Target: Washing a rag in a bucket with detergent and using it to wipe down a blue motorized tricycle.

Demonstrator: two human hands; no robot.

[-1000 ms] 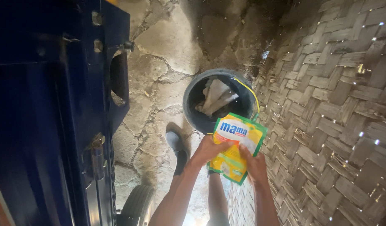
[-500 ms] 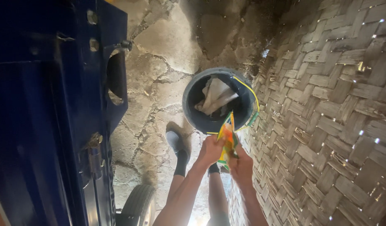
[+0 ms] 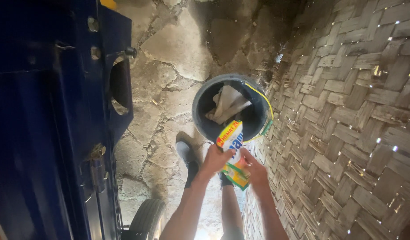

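Between your fingers: a yellow-and-green sachet pack (image 3: pixel 232 153) is pinched from both sides, its top edge tilted toward the dark bucket (image 3: pixel 231 109) just beyond your fingertips.
Left hand (image 3: pixel 217 158): fingers closed narrowly on the pack's near left edge.
Right hand (image 3: pixel 254 168): fingers curled tight around the lower right corner, close to the woven bamboo wall (image 3: pixel 347 124).
Bucket contents: a crumpled pale cloth (image 3: pixel 226 103) lies inside, past the pack's top.
Risk: I judge that the contents could spill onto the cracked stone floor (image 3: pixel 169 89) or your dark shoe (image 3: pixel 185 153), since the pack sits at the rim's near side rather than over the middle.
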